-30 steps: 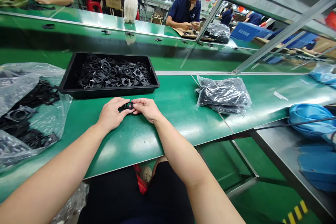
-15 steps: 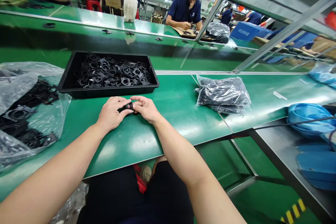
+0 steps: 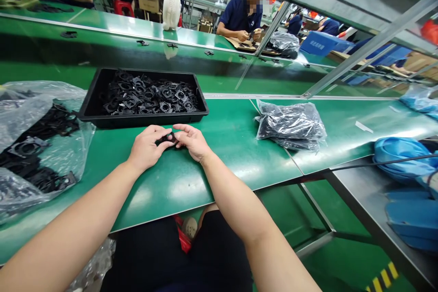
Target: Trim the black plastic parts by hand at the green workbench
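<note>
Between both hands is a small black plastic part (image 3: 170, 137) with a round opening, held just above the green work table (image 3: 191, 178). My left hand (image 3: 147, 146) grips its left side between thumb and fingers. From the right, my right hand (image 3: 192, 142) pinches it with the thumb and fingers, partly covering it. Directly behind my hands stands a black tray (image 3: 143, 121) heaped with similar black parts (image 3: 150, 93). On the left lies an open clear plastic bag (image 3: 80, 146) with more black parts (image 3: 29, 146) spilling into view.
To the right lies a sealed clear bag (image 3: 290, 125) of dark parts. Behind the tray runs a green conveyor (image 3: 226, 73) with black parts spaced along it. A metal post (image 3: 359, 45) slants up at right. Across the line a co-worker (image 3: 241, 16) handles something at the bench.
The black part has turned slightly between my fingers, and my right fingers have shifted on it. My left hand has hardly moved. Across the line, the co-worker's hands have risen a little.
</note>
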`<state>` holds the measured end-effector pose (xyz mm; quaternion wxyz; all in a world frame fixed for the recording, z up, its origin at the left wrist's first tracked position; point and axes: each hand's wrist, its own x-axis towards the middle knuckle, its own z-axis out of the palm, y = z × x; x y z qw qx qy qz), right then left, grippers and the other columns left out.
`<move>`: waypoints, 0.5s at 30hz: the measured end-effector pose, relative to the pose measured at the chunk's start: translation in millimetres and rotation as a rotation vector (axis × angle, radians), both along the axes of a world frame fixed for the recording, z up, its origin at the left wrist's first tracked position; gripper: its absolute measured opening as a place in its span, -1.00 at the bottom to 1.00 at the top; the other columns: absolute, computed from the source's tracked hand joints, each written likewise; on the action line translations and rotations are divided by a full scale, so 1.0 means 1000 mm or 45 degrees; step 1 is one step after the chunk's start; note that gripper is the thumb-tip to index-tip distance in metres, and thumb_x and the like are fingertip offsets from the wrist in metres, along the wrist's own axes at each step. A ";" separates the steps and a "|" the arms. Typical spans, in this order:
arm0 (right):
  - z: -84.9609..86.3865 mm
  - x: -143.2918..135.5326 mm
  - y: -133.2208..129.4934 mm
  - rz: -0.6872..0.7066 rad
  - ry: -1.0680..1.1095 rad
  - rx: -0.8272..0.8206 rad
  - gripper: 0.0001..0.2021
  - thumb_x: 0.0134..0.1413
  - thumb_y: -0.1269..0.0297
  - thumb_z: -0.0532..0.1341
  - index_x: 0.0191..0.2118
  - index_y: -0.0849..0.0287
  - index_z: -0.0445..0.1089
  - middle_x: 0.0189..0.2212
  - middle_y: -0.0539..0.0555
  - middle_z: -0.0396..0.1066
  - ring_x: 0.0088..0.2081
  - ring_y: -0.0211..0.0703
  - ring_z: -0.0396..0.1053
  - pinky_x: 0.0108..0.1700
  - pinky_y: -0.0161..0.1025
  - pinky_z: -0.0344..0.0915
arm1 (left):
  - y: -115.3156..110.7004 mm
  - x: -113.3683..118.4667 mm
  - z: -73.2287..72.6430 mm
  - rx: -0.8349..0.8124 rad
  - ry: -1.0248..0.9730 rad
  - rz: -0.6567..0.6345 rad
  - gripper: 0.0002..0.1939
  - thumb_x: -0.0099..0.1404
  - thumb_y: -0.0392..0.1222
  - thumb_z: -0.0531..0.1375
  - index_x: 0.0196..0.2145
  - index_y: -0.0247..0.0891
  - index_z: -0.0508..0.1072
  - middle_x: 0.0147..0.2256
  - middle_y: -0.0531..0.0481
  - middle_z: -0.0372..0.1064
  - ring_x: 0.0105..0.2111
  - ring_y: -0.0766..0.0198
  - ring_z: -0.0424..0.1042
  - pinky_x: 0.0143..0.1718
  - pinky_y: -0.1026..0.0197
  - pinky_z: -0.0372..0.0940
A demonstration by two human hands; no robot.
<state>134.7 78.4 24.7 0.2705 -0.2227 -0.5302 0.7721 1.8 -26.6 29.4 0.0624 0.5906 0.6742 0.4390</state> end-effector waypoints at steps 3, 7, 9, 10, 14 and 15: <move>-0.001 0.000 0.000 0.010 0.012 0.007 -0.57 -0.31 0.24 0.43 -0.22 0.22 0.41 -0.44 0.01 0.51 -0.46 -0.33 0.40 -0.45 -0.41 0.32 | 0.000 0.000 -0.001 0.019 0.003 -0.027 -0.68 0.16 -0.12 0.21 -0.10 -0.17 0.50 -0.21 -0.05 0.39 -0.20 0.21 0.39 -0.08 0.14 0.30; -0.004 -0.001 0.001 -0.002 0.035 0.018 -0.62 -0.32 0.28 0.44 -0.27 0.23 0.42 -0.43 0.02 0.51 -0.39 -0.30 0.45 -0.42 -0.41 0.33 | 0.002 0.002 -0.003 0.004 -0.263 -0.043 -0.59 0.09 -0.11 0.27 -0.07 -0.19 0.47 -0.08 -0.09 0.34 -0.17 0.18 0.40 -0.11 0.09 0.33; -0.004 -0.001 0.002 -0.029 0.055 0.013 -0.63 -0.31 0.28 0.44 -0.28 0.23 0.43 -0.42 0.03 0.51 -0.38 -0.29 0.45 -0.41 -0.41 0.33 | 0.004 0.003 -0.004 -0.050 -0.640 -0.028 -0.46 0.03 -0.07 0.31 -0.02 -0.23 0.41 -0.05 -0.13 0.33 -0.23 0.20 0.43 -0.17 0.09 0.37; -0.004 -0.001 0.002 -0.043 0.063 0.010 -0.64 -0.31 0.28 0.44 -0.28 0.23 0.43 -0.42 0.04 0.52 -0.37 -0.29 0.45 -0.41 -0.40 0.33 | 0.005 0.003 -0.004 -0.090 -0.846 -0.031 -0.45 0.02 -0.05 0.32 -0.03 -0.27 0.40 -0.10 -0.13 0.36 -0.28 0.22 0.44 -0.20 0.10 0.38; -0.003 0.000 0.003 -0.058 0.041 0.028 -0.65 -0.30 0.29 0.43 -0.28 0.23 0.43 -0.41 0.05 0.52 -0.33 -0.25 0.46 -0.38 -0.38 0.34 | 0.008 0.001 -0.002 -0.218 -1.337 -0.064 -0.63 -0.01 -0.05 0.34 -0.30 -0.37 0.49 -0.38 -0.07 0.45 -0.40 0.29 0.43 -0.33 0.21 0.35; -0.003 0.000 0.002 -0.051 0.031 0.041 -0.65 -0.30 0.28 0.43 -0.28 0.23 0.43 -0.40 0.05 0.52 -0.33 -0.25 0.46 -0.37 -0.38 0.34 | 0.008 -0.001 -0.001 -0.222 -1.384 -0.061 -0.65 -0.04 -0.07 0.35 -0.34 -0.37 0.50 -0.41 -0.06 0.45 -0.41 0.30 0.43 -0.36 0.24 0.34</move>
